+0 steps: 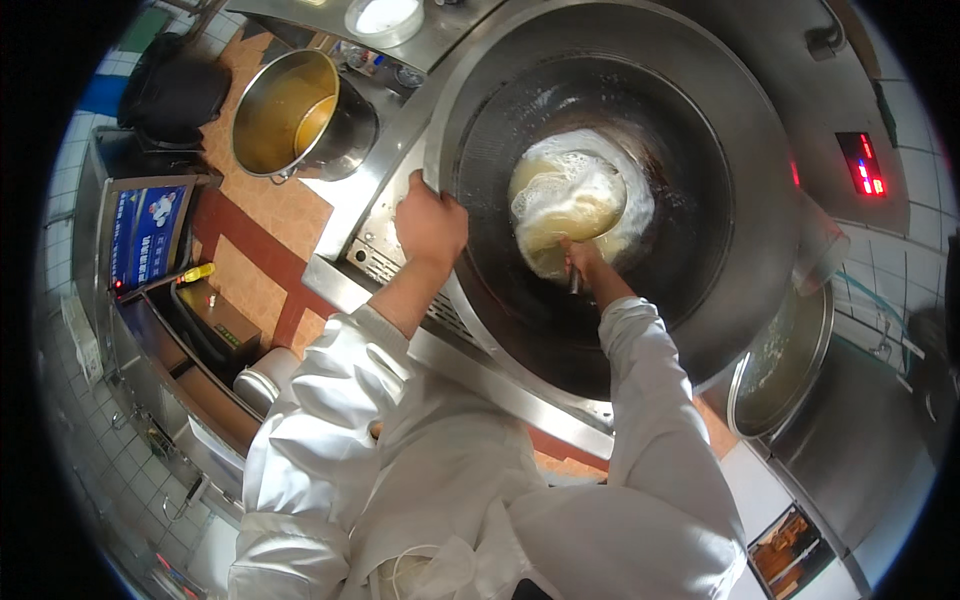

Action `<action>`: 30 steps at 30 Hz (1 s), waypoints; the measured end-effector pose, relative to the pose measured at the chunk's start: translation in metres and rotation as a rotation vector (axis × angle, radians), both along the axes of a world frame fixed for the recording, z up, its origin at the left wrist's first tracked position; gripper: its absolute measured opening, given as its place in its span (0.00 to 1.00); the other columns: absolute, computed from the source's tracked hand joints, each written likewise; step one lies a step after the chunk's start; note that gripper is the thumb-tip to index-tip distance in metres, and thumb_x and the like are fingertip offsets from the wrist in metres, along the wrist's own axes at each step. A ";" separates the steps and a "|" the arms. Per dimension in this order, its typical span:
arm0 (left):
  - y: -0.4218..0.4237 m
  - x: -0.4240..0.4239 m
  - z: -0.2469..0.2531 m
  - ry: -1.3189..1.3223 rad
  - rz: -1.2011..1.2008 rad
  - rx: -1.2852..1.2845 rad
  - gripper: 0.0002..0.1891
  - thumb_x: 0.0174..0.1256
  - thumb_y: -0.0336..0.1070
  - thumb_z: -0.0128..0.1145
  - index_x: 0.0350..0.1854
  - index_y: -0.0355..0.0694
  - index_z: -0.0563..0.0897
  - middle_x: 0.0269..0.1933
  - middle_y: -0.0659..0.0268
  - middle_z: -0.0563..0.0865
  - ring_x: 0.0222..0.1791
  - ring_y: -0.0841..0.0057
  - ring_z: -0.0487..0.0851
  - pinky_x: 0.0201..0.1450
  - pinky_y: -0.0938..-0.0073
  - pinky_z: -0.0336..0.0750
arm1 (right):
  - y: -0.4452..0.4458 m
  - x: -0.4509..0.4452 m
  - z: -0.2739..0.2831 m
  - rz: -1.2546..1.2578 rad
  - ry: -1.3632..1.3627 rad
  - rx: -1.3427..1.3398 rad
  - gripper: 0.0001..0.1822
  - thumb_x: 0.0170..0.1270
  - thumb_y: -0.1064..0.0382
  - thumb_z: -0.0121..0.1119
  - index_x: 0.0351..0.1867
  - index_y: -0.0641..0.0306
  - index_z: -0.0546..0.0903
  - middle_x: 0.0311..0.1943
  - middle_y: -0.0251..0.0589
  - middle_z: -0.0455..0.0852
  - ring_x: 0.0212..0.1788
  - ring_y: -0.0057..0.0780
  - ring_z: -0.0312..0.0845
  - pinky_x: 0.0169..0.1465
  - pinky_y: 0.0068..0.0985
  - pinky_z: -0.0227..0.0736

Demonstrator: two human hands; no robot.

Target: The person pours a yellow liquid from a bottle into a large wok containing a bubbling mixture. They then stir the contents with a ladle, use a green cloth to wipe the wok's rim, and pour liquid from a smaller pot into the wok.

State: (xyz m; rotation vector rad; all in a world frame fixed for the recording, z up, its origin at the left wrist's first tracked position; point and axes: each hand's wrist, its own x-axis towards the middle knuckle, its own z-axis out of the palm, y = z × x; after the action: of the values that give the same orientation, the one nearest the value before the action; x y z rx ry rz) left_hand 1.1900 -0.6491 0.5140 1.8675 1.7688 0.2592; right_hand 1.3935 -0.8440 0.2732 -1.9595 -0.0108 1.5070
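Observation:
A large dark steel wok (675, 300) sits in the cooker in front of me. Pale yellow liquid with white foam (574, 169) lies in its bottom. Inside the wok, my right hand (583, 259) is closed around the short metal handle of a ladle (575, 282). The ladle's wide round bowl is in the foamy liquid, with only part of its rim showing. My left hand (432, 225) grips the wok's left rim, its thumb side up; the fingertips are partly hidden.
A tall stainless steel pot (356, 131) with yellowish liquid stands at the left. Beyond it, a bowl of white contents (385, 21) rests on the steel counter. Right of the wok are a translucent plastic container (821, 251) and a metal pot (823, 337). A lit display (862, 165) faces me.

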 end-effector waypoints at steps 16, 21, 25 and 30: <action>0.004 0.001 0.009 -0.067 -0.048 0.073 0.21 0.53 0.33 0.55 0.49 0.30 0.72 0.38 0.43 0.83 0.40 0.49 0.82 0.46 0.57 0.76 | 0.079 -0.023 0.227 -0.158 0.207 0.469 0.05 0.58 0.71 0.56 0.30 0.66 0.71 0.19 0.32 0.70 0.16 0.17 0.64 0.16 0.19 0.62; 0.000 0.002 0.011 -0.167 -0.042 0.100 0.20 0.54 0.36 0.55 0.49 0.30 0.73 0.40 0.43 0.83 0.41 0.48 0.82 0.46 0.56 0.75 | 0.009 -0.058 0.353 -0.235 0.114 0.356 0.03 0.55 0.73 0.54 0.27 0.66 0.71 0.18 0.32 0.70 0.15 0.16 0.64 0.15 0.17 0.62; 0.003 0.000 -0.001 -0.180 -0.040 0.069 0.19 0.56 0.39 0.54 0.47 0.32 0.75 0.41 0.45 0.83 0.43 0.49 0.81 0.47 0.56 0.75 | -0.063 -0.100 0.408 -0.357 0.231 0.336 0.04 0.56 0.71 0.54 0.26 0.64 0.71 0.18 0.31 0.70 0.14 0.14 0.63 0.14 0.15 0.61; 0.007 0.002 -0.013 -0.152 -0.034 0.070 0.18 0.56 0.39 0.55 0.47 0.34 0.76 0.43 0.46 0.83 0.44 0.49 0.81 0.48 0.56 0.75 | -0.167 -0.154 0.438 -0.473 0.107 0.241 0.04 0.57 0.71 0.54 0.30 0.66 0.70 0.19 0.32 0.71 0.14 0.13 0.63 0.13 0.14 0.62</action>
State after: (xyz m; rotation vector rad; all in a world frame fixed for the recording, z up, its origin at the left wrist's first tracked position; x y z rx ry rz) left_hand 1.1916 -0.6418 0.5010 1.8716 1.6438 0.4435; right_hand 1.2396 -1.0109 0.7115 -1.5513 0.2841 1.2294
